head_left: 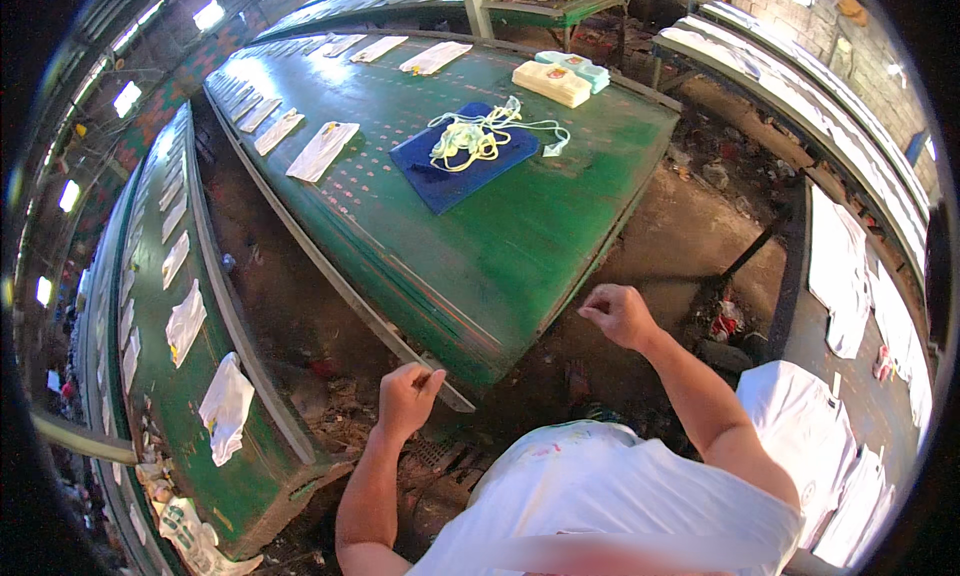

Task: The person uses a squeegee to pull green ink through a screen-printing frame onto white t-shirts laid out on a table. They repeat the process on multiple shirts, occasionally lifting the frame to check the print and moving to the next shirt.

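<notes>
My left hand (407,401) is held just off the near left corner of a long green table (540,246), its fingers curled in and nothing showing in them. To the right of the table's near end hangs my right hand (620,316), fingers bent together toward the thumb, also with nothing visible in it. Both hands are apart from the table. Farther up the table lies a dark blue flat piece (445,191), with a tangle of pale yellow and mint cords (465,144) on it. Beyond are stacks of folded cream cloth (552,83) and mint cloth (590,73).
White cloth pieces (323,152) lie in rows along the table's left side. A second green table (250,496) with white pieces runs at the left. At the right, tables carry white garments (838,266). The dirt floor (690,241) between has scattered debris.
</notes>
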Demonstrator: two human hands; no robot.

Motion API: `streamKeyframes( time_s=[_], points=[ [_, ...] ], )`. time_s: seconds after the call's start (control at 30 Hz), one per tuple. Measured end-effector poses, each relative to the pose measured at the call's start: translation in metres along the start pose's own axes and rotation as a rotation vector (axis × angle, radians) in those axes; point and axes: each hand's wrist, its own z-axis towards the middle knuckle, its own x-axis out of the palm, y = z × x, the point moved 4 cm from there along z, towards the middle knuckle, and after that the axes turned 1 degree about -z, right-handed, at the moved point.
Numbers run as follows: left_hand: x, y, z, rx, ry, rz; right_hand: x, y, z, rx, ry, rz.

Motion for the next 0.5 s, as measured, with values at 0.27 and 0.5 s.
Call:
streamKeyframes(
  time_s=[0.27,0.5],
  points=[
    [0.021,-0.005,-0.022,-0.237,-0.200,0.088,0.083,-0.023,0.239,-0.405,0.276,-0.368],
    [0.087,-0.044,-0.015,-0.830,-0.322,-0.230,0.122,-0.043,0.426,-0.542,0.337,-0.467]
  ],
)
